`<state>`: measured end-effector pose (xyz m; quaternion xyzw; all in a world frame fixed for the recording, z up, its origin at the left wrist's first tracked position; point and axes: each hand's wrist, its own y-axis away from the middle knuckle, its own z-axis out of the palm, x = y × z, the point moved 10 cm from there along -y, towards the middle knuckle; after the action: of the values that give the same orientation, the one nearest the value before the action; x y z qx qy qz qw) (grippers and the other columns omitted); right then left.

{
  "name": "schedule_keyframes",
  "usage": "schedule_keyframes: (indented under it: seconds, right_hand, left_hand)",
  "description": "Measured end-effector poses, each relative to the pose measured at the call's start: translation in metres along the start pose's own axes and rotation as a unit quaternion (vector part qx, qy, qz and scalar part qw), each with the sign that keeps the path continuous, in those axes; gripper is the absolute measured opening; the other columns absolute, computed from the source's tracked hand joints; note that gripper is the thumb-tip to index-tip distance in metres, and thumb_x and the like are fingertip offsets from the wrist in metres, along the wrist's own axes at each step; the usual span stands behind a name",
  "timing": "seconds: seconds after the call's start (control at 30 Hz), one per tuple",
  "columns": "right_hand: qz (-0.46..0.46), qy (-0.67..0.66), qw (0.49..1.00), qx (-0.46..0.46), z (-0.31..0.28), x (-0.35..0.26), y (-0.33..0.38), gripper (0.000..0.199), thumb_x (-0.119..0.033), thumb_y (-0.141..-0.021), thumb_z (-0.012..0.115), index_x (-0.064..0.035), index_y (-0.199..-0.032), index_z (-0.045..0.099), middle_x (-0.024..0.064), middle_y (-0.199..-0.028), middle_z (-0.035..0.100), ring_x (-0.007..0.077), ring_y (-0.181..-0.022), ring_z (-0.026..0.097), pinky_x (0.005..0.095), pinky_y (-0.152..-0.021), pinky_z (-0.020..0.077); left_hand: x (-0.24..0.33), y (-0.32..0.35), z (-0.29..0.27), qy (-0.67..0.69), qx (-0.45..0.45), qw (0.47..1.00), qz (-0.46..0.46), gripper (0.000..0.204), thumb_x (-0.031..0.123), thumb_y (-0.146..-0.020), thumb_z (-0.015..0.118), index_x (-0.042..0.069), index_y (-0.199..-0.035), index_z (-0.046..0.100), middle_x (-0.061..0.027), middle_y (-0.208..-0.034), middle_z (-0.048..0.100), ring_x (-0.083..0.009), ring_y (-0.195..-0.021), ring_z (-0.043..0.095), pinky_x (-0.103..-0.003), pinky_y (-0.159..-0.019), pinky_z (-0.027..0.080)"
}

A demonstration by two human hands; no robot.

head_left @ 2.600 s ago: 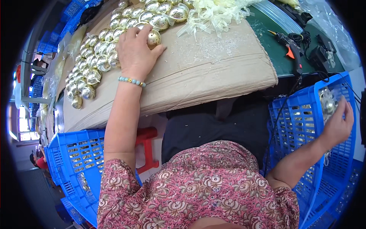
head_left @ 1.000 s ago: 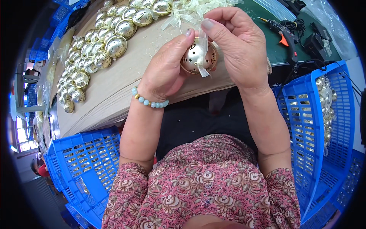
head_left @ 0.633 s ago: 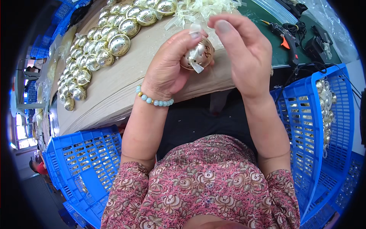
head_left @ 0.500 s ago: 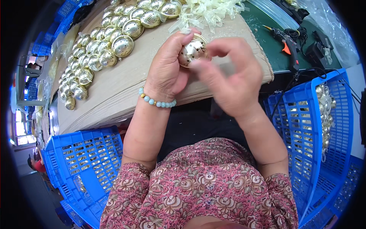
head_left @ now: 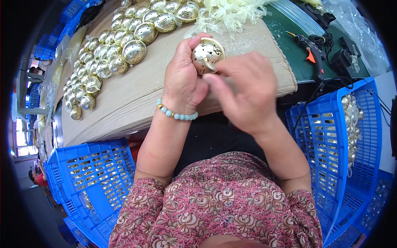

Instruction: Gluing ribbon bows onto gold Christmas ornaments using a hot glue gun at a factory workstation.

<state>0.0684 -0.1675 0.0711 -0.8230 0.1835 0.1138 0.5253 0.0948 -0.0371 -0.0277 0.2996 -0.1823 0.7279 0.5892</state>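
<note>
In my left hand (head_left: 184, 76), a shiny gold ball ornament (head_left: 208, 51) with star-shaped cut-outs and a rim is held up over the front of the cardboard-covered bench. The fingers curl round its far side, and the thumb lies along its left. My right hand (head_left: 248, 89) is at the ball's lower right, slightly blurred, with thumb and forefinger closed in a pinch. A small pale gold strip (head_left: 210, 65) shows at those fingertips, against the ball; what it is I cannot make out. Several similar gold ornaments (head_left: 134, 51) lie in rows to the left.
Pale yellow ribbon bows (head_left: 229, 16) are heaped beyond my hands. A glue gun (head_left: 312, 56) with an orange trigger lies on the green surface (head_left: 285, 31) at right. Blue crates holding gold ornaments stand at left (head_left: 93, 177) and right (head_left: 322, 136). A person in red (head_left: 40, 178) is far left.
My right hand has shifted a little, its fingers closing to a pinch by the ball's lower edge. The left hand has turned slightly, showing more of the ball.
</note>
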Motion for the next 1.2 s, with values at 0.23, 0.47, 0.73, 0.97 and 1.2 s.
schedule_keyframes:
  seconds: [0.23,0.47,0.73,0.97,1.2]
  right_hand:
    - [0.252,0.481,0.839,0.032,-0.125,0.126,0.020,0.041,-0.041,-0.083,0.063,-0.0034,-0.098,0.068,0.0153,-0.094,0.067,0.0339,-0.087,0.063,0.0413,-0.076,0.0479]
    - [0.353,0.458,0.810,-0.102,-0.108,0.178,0.030,0.050,-0.044,-0.082,0.062,-0.0044,-0.112,0.062,0.0187,-0.093,0.067,0.0368,-0.093,0.063,0.0436,-0.080,0.0478]
    - [0.403,-0.134,0.872,0.246,-0.127,0.193,0.071,0.050,-0.013,-0.079,0.064,0.0095,-0.120,0.046,0.0103,-0.096,0.060,0.0176,-0.081,0.059,0.0308,-0.071,0.0469]
    - [0.423,-0.474,0.769,0.071,-0.046,0.109,0.059,0.051,-0.014,-0.080,0.058,0.0078,-0.124,0.045,0.0152,-0.105,0.056,0.0172,-0.082,0.055,0.0247,-0.065,0.0478]
    - [0.426,-0.538,0.727,-0.019,-0.016,0.094,0.056,0.056,-0.017,-0.084,0.061,0.0080,-0.128,0.038,0.0263,-0.111,0.056,0.0158,-0.066,0.057,0.0237,-0.055,0.0472]
  left_hand:
    - [0.004,0.006,0.002,0.052,-0.015,0.997,-0.058,0.027,0.031,-0.093,0.046,0.008,-0.103,0.055,-0.0172,-0.090,0.063,-0.0298,-0.077,0.061,-0.037,-0.063,0.051]
    - [-0.008,0.005,0.006,0.084,-0.051,0.989,-0.108,0.031,0.035,-0.094,0.047,0.007,-0.107,0.054,-0.0194,-0.094,0.062,-0.0306,-0.079,0.062,-0.037,-0.064,0.051]
    - [0.000,0.003,-0.003,0.075,-0.041,0.993,-0.079,0.038,0.036,-0.095,0.046,0.004,-0.115,0.053,-0.0209,-0.104,0.060,-0.0307,-0.086,0.059,-0.037,-0.071,0.051]
    - [-0.006,0.003,-0.005,0.072,-0.007,0.994,-0.080,0.032,0.034,-0.093,0.049,0.007,-0.108,0.053,-0.0182,-0.094,0.063,-0.0308,-0.080,0.062,-0.037,-0.066,0.051]
    - [-0.007,0.003,-0.001,0.063,-0.002,0.995,-0.079,0.031,0.034,-0.093,0.050,0.007,-0.107,0.055,-0.0160,-0.093,0.063,-0.0305,-0.080,0.063,-0.037,-0.066,0.051]
